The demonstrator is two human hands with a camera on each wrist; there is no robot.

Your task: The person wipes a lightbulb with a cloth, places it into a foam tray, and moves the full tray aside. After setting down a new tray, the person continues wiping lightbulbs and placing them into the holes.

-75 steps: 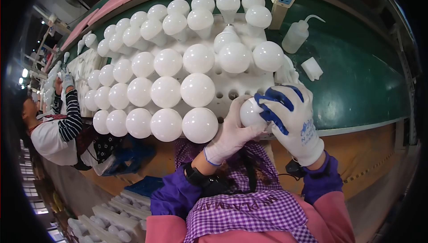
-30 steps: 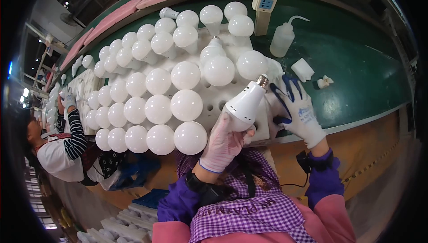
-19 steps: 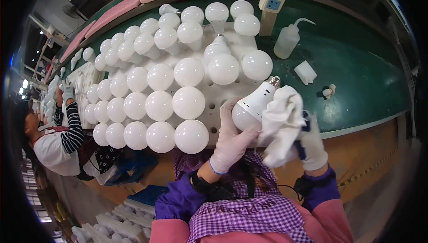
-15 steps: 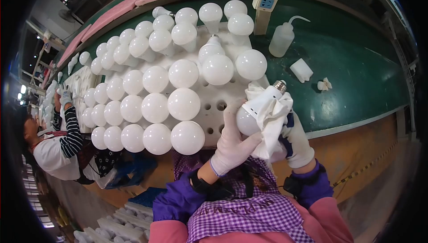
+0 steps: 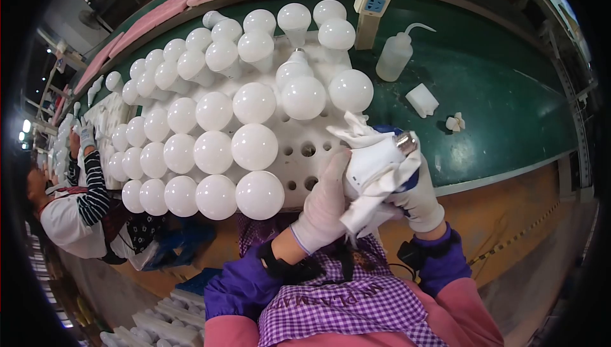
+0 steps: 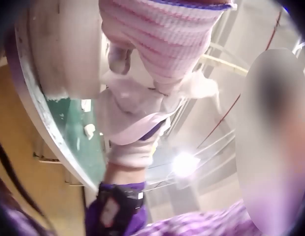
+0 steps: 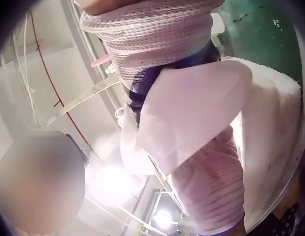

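Note:
In the head view a white bulb (image 5: 367, 163) with its metal screw base up and tilted right lies between both gloved hands. My left hand (image 5: 323, 210) holds its globe end from the left. My right hand (image 5: 420, 202), in a white and blue glove, grips a white cloth (image 5: 372, 204) wrapped round the bulb's body. Most of the globe is hidden by cloth and fingers. In the left wrist view the cloth (image 6: 137, 105) hangs between the left hand (image 6: 162, 37) and the right; the right wrist view shows the cloth (image 7: 192, 110) below the right hand (image 7: 157, 44).
Rows of bulbs stand in a white foam tray (image 5: 296, 169) with open holes near my hands. On the green table (image 5: 496, 105) are a squeeze bottle (image 5: 394, 56), a white block (image 5: 422, 100) and a crumpled scrap (image 5: 455, 123). A socket post (image 5: 375, 3) stands behind; another person (image 5: 70, 210) works at left.
The right hand has picked up the cloth and brought it round the bulb. Since half a second ago, the bulb's base has tipped lower and cloth covers more of it.

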